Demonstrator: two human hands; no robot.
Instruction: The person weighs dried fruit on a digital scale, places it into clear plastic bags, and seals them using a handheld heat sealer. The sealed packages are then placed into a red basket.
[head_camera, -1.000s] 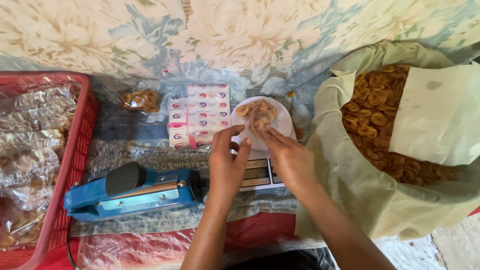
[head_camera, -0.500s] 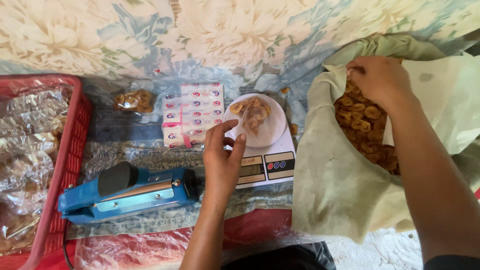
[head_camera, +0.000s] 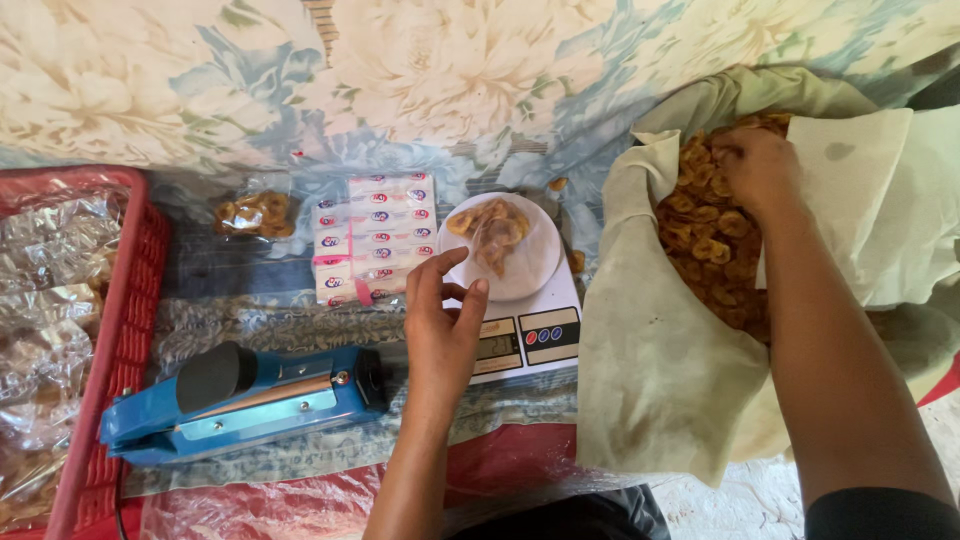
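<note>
A floral cloth (head_camera: 400, 70) in cream and blue covered the whole surface under everything. At the right sat a big sack (head_camera: 660, 380) of pale greenish cloth, its mouth folded open over a heap of golden chips (head_camera: 715, 250). The right hand (head_camera: 757, 165) was sunk into that heap at the top of the opening, its grip curled down among the chips; whether the fingers were closed on any could not be told. At the far left stood a red basket (head_camera: 125, 330) holding filled clear packets. In front, between basket and sack, lay a blue heat sealer (head_camera: 240, 400) with a black knob, flat on a patterned strip of cloth. Just right of it stood a white kitchen scale (head_camera: 530, 335), and on its round plate rested a clear bag (head_camera: 497, 240) with a few chips inside. The left hand (head_camera: 440, 330) hovered at the near edge of the plate, grip loosely spread, thumb and fingertips (head_camera: 478, 290) pinching nothing, close to the bag but not clearly touching it. Left of the scale lay a flat pack of small pink-and-white boxes (head_camera: 375, 235), and beyond that a small sealed packet of chips (head_camera: 250, 213)
</note>
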